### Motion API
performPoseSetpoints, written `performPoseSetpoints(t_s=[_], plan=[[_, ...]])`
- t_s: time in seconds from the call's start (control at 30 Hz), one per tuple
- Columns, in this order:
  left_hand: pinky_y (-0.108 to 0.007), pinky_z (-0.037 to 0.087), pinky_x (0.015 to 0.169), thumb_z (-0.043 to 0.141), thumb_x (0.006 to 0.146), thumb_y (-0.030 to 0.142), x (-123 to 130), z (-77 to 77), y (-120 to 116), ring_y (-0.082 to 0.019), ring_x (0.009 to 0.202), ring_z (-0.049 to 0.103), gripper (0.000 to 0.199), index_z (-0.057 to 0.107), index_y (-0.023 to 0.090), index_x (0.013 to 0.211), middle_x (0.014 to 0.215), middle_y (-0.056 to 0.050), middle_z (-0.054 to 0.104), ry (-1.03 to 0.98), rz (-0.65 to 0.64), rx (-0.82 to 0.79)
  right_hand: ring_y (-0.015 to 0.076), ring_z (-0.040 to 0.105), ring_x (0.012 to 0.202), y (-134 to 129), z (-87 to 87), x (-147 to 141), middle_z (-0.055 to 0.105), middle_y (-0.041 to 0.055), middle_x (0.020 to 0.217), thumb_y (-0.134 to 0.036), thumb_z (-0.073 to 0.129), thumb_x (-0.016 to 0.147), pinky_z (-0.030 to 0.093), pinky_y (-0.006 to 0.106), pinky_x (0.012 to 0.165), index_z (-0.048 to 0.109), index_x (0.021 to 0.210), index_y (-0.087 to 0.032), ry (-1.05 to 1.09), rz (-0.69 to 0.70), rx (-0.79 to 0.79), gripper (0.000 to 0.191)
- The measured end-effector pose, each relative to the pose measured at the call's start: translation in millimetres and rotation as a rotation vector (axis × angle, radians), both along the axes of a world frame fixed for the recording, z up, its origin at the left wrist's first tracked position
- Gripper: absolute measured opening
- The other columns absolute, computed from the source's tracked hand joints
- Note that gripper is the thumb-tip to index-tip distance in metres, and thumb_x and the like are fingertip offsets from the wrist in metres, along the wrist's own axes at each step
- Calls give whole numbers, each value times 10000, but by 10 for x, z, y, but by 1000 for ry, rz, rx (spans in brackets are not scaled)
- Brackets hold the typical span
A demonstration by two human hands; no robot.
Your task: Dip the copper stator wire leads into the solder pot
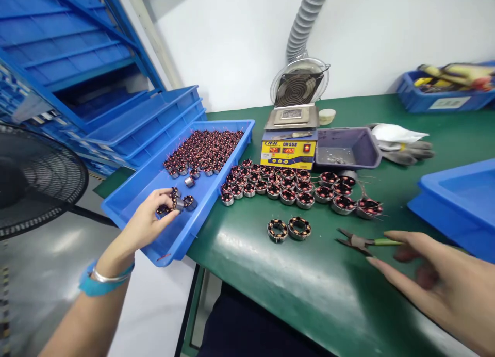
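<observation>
Pliers (360, 242), maybe touching green table (247, 264); white wall (235, 47) behind.

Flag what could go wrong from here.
1. The left hand has wound coils bunched in its grip over the blue tray; one might slip and drop.
2. The pliers have open jaws near the right hand; a careless grab could nip the thumb.
3. The table coils sit packed before the yellow-fronted unit; a knock might bend their wires.
</observation>
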State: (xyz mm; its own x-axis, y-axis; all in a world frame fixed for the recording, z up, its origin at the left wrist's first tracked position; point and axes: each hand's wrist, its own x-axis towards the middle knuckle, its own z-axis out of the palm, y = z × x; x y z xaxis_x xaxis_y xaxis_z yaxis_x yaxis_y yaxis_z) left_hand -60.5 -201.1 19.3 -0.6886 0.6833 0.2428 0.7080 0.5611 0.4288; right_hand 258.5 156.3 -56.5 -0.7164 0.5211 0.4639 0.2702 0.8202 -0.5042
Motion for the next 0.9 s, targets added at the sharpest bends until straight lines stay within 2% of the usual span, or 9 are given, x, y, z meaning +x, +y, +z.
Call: performPoseSetpoints(t_s=[0.1,0.2,0.3,0.37,0.5,0.6,0.73,0.8,0.9], plan=[[-425,526,984,659,902,347,457,85,407,-278,1139,671,199,539,201,840,1182,-133,706,-127,-87,395,187,608,400,-192,417,-387,671,29,597,-660,692,791,486,265,321,704,922,-284,60,308,-268,397],[-389,552,927,673,902,305,826,-10,1078,-247,1057,704,188,536,204,820,1080,-112,739,-111,-267,580,222,726,612,-413,720,-860,762,94,834,-604,793,700,624,291,510,700,1065,-205,-15,449,-639,549],[-380,582,831,732,831,368,885,-226,1684,-246,953,719,237,563,217,899,999,-86,744,15,-320,645,275,766,863,-487,759,-1217,762,160,1083,-563,829,638,667,363,725,680,1148,-152,36,460,-835,671],[-401,593,824,765,767,362,811,-372,1932,-253,909,723,312,578,222,974,960,-69,741,82,-311,665,291,757,965,-435,684,-1339,765,154,1096,-531,816,670,650,401,847,698,1135,-146,96,442,-869,614],[-414,609,866,768,704,265,668,-559,2071,-249,945,728,535,571,196,1197,1063,-84,735,10,-396,725,281,749,1016,-299,508,-1383,774,124,1094,-471,812,707,618,420,949,724,1148,-153,109,450,-913,550],[-353,619,783,731,718,216,632,-600,2036,-228,949,718,450,626,194,1154,1075,-80,732,-102,-485,714,273,757,961,-271,421,-1395,776,122,1066,-509,847,677,637,415,899,723,1168,-151,105,414,-934,620],[-316,613,732,719,716,197,635,-620,2012,-224,953,703,407,660,185,1119,1070,-84,726,-190,-451,737,274,759,950,-277,360,-1432,778,123,1008,-608,836,681,650,394,854,715,1142,-155,108,404,-938,658],[-317,615,763,700,717,188,651,-636,2018,-237,1023,697,478,645,182,1192,1162,-101,712,-279,-432,729,260,764,907,-277,348,-1424,779,107,980,-602,787,750,654,381,821,712,1131,-171,122,419,-834,580],[-312,610,764,689,712,207,682,-653,2031,-253,1067,688,582,612,180,1289,1258,-111,690,-437,-411,696,243,757,873,-262,347,-1374,775,91,1002,-477,709,867,640,390,817,711,1138,-201,188,380,-388,387]])
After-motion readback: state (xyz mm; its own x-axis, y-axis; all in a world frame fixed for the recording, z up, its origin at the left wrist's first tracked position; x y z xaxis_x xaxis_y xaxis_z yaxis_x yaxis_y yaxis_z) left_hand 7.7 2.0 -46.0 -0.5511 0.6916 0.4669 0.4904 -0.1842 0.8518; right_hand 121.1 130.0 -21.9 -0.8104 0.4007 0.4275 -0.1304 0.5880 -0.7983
